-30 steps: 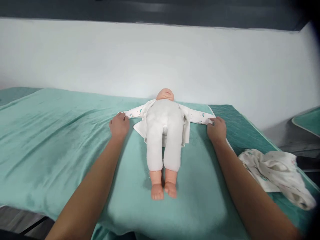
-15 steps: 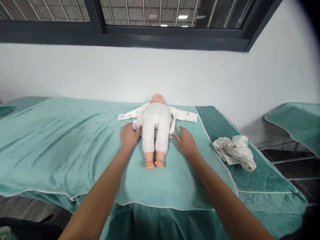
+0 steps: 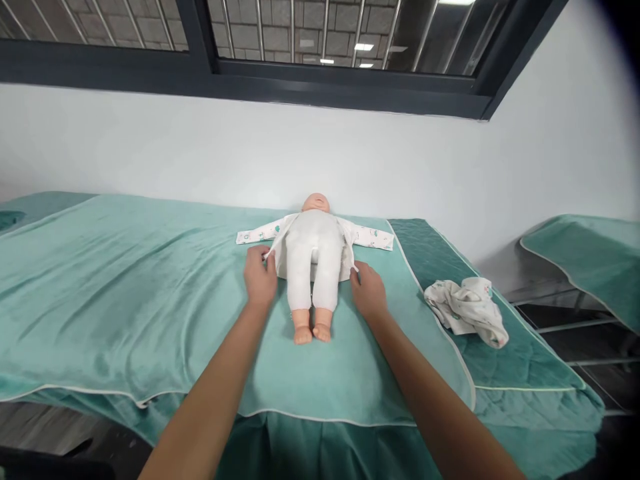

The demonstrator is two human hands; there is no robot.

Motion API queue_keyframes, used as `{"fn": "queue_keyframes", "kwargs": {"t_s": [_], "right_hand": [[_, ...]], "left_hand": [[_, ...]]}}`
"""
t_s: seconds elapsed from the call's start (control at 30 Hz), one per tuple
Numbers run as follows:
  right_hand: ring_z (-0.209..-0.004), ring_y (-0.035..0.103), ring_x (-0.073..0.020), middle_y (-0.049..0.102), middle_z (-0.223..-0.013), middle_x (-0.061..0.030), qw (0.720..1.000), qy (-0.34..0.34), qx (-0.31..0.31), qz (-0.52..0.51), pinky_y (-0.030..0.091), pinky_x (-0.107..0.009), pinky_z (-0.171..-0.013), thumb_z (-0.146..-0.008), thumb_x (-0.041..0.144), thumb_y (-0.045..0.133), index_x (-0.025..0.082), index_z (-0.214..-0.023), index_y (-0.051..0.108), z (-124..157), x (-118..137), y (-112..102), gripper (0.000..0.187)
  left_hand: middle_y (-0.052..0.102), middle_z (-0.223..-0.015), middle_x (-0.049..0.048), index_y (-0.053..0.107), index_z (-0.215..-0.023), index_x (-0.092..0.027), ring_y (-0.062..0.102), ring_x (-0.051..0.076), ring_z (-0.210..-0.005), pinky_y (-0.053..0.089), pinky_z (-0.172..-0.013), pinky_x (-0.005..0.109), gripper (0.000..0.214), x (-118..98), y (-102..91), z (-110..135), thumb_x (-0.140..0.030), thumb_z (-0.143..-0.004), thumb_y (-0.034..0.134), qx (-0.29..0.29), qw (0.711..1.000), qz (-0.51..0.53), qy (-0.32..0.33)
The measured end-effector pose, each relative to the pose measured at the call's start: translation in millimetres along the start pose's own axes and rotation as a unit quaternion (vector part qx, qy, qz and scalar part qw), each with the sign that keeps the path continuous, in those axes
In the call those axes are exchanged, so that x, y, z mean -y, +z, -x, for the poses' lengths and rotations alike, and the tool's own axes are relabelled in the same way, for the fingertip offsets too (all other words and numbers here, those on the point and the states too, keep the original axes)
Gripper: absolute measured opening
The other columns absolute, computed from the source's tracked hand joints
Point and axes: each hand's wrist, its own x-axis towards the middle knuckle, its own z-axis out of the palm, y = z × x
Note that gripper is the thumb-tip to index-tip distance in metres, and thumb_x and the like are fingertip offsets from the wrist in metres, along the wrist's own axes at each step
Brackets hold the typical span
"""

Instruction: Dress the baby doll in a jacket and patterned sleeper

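Note:
A baby doll (image 3: 314, 240) lies on its back on the green bed cover, head toward the wall and bare feet toward me. Its body is white, and a white printed baby shirt (image 3: 370, 237) lies spread open under it, with the sleeves stretched out to both sides. My left hand (image 3: 261, 273) pinches the shirt's left front edge beside the doll's hip. On the other side, my right hand (image 3: 368, 288) pinches the right front edge. Both shirt edges are pulled outward, away from the doll's body.
A crumpled white printed cloth (image 3: 467, 310) lies on the darker quilted cover at the right. The green blanket (image 3: 125, 293) spreads left and hangs over the front edge. A white wall (image 3: 225, 153) with a barred window stands behind. Another green-covered surface (image 3: 590, 257) is at far right.
Both hands have gone from resting with spread fingers beside the shirt to pinching its front edges. The shirt's fronts are now drawn outward and look straighter. The view has shifted slightly.

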Motion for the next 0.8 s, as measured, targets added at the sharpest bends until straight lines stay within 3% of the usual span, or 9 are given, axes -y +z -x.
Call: {"fn": "queue_keyframes", "kwargs": {"t_s": [0.07,0.13,0.2,0.37,0.57,0.67,0.8], "right_hand": [[-0.106,0.061,-0.0244,0.068,-0.114,-0.0110,0.999,-0.009,-0.028,-0.012,0.044,-0.038,-0.094,-0.098,0.025,0.036,0.017,-0.118,0.060,1.7,-0.4,-0.6,0.033],[-0.106,0.061,-0.0245,0.068,-0.113,-0.0109,0.998,-0.029,-0.047,-0.028,0.044,-0.038,-0.094,-0.097,0.025,0.039,0.017,-0.116,0.061,3.5,0.6,-1.3,0.030],[-0.108,0.060,-0.0245,0.067,-0.115,-0.0106,0.997,-0.047,-0.044,-0.041,0.045,-0.039,-0.095,-0.095,0.026,0.044,0.018,-0.114,0.061,4.7,2.2,-2.6,0.027],[-0.112,0.059,-0.0239,0.065,-0.118,-0.0108,0.995,-0.050,-0.007,-0.086,0.046,-0.038,-0.097,-0.096,0.031,0.044,0.021,-0.114,0.059,7.5,6.7,-9.4,0.026],[-0.112,0.059,-0.0238,0.065,-0.117,-0.0099,0.989,0.001,0.006,-0.150,0.047,-0.042,-0.100,-0.096,0.033,0.043,0.021,-0.116,0.056,32.3,10.4,-16.6,0.027],[-0.119,0.056,-0.0243,0.062,-0.124,-0.0096,0.991,-0.040,0.037,-0.125,0.046,-0.045,-0.104,-0.094,0.029,0.045,0.023,-0.116,0.057,52.1,3.0,-34.7,0.026],[-0.134,0.043,-0.0287,0.055,-0.137,-0.0124,0.987,-0.131,0.073,0.052,0.038,-0.049,-0.111,-0.090,0.020,0.049,0.020,-0.119,0.058,64.5,-30.8,-86.8,0.031]], "left_hand": [[0.064,-0.107,0.0096,0.055,-0.099,-0.020,0.058,0.021,-0.104,0.045,-0.093,0.035,0.015,-5.9,-1.7,5.6,-0.030,-0.095,0.044,0.006,0.995,0.041,0.096],[0.065,-0.106,0.0086,0.056,-0.094,-0.020,0.059,0.021,-0.104,0.044,-0.094,0.036,0.012,-10.1,-2.4,8.6,-0.029,-0.094,0.047,0.043,0.988,0.041,0.141],[0.066,-0.098,0.0067,0.056,-0.089,-0.021,0.060,0.021,-0.097,0.044,-0.090,0.036,0.014,-11.9,-3.3,9.4,-0.031,-0.094,0.047,0.072,0.989,0.024,0.127],[0.064,-0.083,0.0041,0.056,-0.082,-0.022,0.059,0.020,-0.083,0.044,-0.077,0.032,0.025,-12.8,-9.1,9.9,-0.037,-0.096,0.041,0.118,0.992,-0.031,0.018],[0.060,-0.079,0.0028,0.050,-0.074,-0.023,0.057,0.019,-0.081,0.043,-0.074,0.031,0.025,-17.0,-15.3,16.1,-0.036,-0.094,0.043,0.136,0.988,-0.063,0.023],[0.055,-0.073,0.0024,0.041,-0.065,-0.023,0.053,0.018,-0.077,0.040,-0.071,0.031,0.026,-18.5,-17.5,18.5,-0.028,-0.090,0.044,0.112,0.988,-0.088,0.057],[0.048,-0.068,0.0011,0.032,-0.061,-0.023,0.048,0.017,-0.071,0.036,-0.068,0.031,0.030,-21.8,-23.8,21.9,-0.025,-0.089,0.043,0.095,0.987,-0.088,0.097]]}}
